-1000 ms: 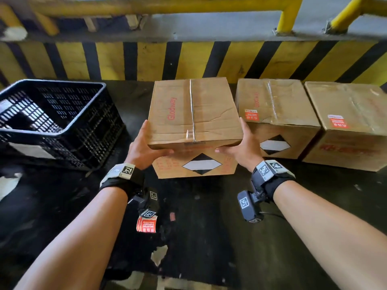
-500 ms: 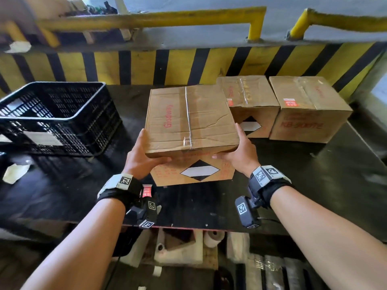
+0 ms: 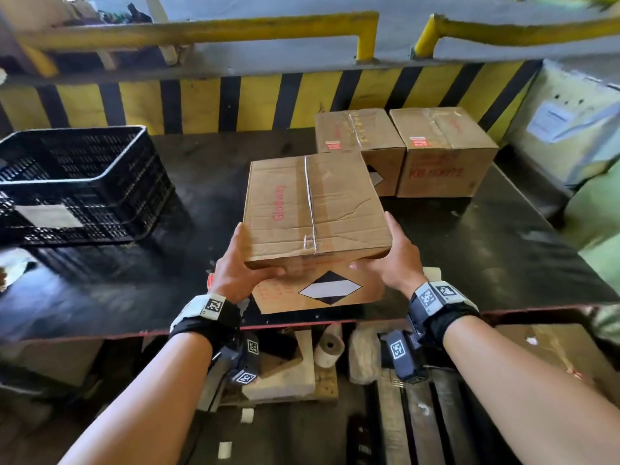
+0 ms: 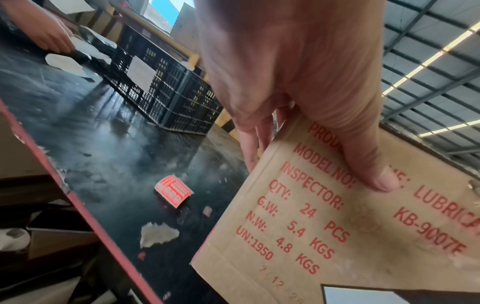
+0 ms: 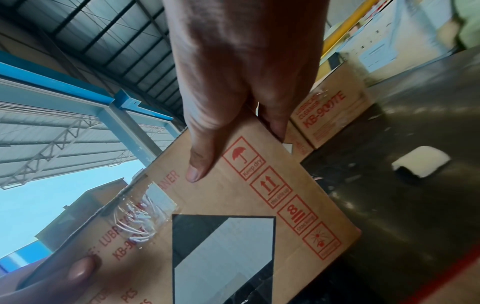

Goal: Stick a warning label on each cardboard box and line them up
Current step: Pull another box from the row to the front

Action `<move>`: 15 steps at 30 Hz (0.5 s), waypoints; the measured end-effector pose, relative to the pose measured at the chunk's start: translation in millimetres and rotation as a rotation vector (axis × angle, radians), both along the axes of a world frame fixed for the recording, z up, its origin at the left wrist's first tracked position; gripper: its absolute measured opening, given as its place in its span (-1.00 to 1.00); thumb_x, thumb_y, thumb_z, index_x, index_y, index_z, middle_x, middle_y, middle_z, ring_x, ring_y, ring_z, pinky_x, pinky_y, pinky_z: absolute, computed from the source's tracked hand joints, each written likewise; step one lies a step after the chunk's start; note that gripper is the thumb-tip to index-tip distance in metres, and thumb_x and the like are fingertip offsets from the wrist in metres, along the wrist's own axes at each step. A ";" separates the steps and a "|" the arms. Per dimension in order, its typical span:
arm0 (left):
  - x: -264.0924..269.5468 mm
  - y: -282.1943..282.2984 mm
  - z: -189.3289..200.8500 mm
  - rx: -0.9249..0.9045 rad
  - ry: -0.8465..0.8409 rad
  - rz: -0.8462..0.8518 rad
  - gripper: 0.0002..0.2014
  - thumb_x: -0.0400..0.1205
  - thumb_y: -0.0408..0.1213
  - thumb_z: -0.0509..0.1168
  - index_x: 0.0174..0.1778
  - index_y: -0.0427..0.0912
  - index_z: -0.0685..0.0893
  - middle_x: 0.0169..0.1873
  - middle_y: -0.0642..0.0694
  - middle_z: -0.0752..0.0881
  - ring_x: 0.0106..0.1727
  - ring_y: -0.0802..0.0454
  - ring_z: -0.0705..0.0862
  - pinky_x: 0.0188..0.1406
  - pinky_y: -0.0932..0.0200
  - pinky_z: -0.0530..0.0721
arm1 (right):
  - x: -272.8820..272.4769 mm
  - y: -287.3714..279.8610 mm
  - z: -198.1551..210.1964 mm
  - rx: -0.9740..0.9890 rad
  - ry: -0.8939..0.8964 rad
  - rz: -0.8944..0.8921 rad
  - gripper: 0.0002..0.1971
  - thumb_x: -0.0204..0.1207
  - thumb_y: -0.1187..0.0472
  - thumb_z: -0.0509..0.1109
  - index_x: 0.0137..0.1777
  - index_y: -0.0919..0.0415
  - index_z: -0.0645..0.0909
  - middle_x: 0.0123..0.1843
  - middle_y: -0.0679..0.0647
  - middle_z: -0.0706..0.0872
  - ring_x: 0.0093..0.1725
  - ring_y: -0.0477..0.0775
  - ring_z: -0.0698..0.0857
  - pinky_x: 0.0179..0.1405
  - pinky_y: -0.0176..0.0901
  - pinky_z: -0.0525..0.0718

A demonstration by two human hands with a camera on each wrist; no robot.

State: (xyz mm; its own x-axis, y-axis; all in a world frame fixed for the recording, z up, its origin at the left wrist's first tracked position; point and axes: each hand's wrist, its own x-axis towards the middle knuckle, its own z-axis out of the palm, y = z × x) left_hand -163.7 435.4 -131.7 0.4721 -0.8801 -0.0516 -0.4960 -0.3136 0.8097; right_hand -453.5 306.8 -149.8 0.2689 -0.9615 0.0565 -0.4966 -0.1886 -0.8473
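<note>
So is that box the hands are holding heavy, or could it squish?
Probably fairly heavy: the held box has 5.4 KGS printed on its front, and the left hand and right hand both grip it. It looks stiff, though its creased top might dent. It likely won't roll, being flat-sided.

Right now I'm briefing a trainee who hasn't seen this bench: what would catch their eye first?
The cardboard box held at the table's near edge, the left hand and right hand gripping its sides. Behind it, two boxes bearing red labels stand side by side before the yellow-black striped wall. A black crate sits left.
</note>
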 end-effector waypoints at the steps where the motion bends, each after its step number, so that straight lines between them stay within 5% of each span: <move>1: -5.0 -1.2 -3.2 -0.003 0.009 -0.012 0.24 0.30 0.01 0.77 0.76 0.35 0.08 0.32 0.12 0.55 0.34 -0.02 0.55 0.33 0.03 0.61 | -6.6 2.1 -1.8 0.004 0.015 -0.018 0.33 0.13 0.04 0.87 0.82 0.01 0.09 0.60 0.10 0.54 0.57 0.17 0.50 0.56 0.12 0.53; 7: -29.9 -22.0 -14.9 0.021 0.048 -0.088 0.22 0.34 -0.06 0.76 0.78 0.28 0.08 0.30 0.16 0.54 0.24 0.09 0.53 0.15 0.31 0.50 | -37.2 -2.1 -16.3 0.016 0.065 -0.101 0.33 0.05 -0.10 0.88 0.79 -0.09 0.16 0.52 0.06 0.64 0.49 0.16 0.59 0.49 0.03 0.61; 15: -47.0 -52.5 -27.0 0.082 0.050 -0.123 0.22 0.38 -0.10 0.74 0.81 0.22 0.04 0.30 0.13 0.46 0.29 0.06 0.48 0.25 0.13 0.50 | -57.6 -17.6 -31.2 0.068 0.077 -0.164 0.31 0.15 0.03 0.86 0.83 0.01 0.11 0.61 0.13 0.55 0.57 0.18 0.52 0.49 -0.15 0.46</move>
State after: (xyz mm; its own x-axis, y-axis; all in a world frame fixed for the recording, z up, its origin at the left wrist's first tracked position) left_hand -210.7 383.0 -158.7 0.3564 -0.9227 -0.1468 -0.4944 -0.3196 0.8084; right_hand -511.0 289.2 -181.0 0.1095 -0.9937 -0.0250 -0.5797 -0.0434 -0.8137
